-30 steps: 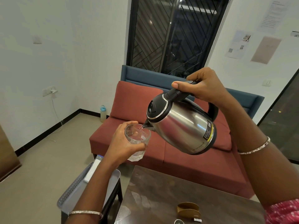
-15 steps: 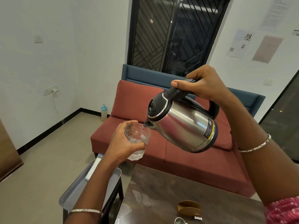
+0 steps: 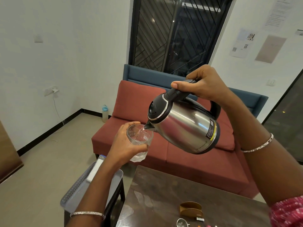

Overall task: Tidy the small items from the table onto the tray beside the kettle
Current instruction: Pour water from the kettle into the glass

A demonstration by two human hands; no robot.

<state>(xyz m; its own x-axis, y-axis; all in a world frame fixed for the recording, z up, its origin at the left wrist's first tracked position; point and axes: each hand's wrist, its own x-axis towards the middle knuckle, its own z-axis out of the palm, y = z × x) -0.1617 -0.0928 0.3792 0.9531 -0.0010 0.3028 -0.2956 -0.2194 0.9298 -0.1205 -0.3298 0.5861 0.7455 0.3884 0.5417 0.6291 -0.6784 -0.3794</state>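
1. Centrally, the right hand [image 3: 203,82] grips the black handle of a tilted stainless-steel electric kettle [image 3: 185,128], thumb laid along the top.
2. At lower centre-left, the left hand [image 3: 124,145] is wrapped round a clear faceted drinking glass [image 3: 139,140]. The spout sits just over its rim and water streams in.
3. Pouring well likely means a gentle tilt, the spout close to the rim, the glass level, and stopping short of full.
4. A grey perforated plastic tray [image 3: 75,190] lies at lower left. Small items, a brown curved holder [image 3: 191,208] among them, wait on the dark marbled table [image 3: 164,194] at the bottom.

The left forearm [image 3: 100,182] hides much of the tray [image 3: 75,193]. The bottom edge cuts off a small metal item [image 3: 181,223].
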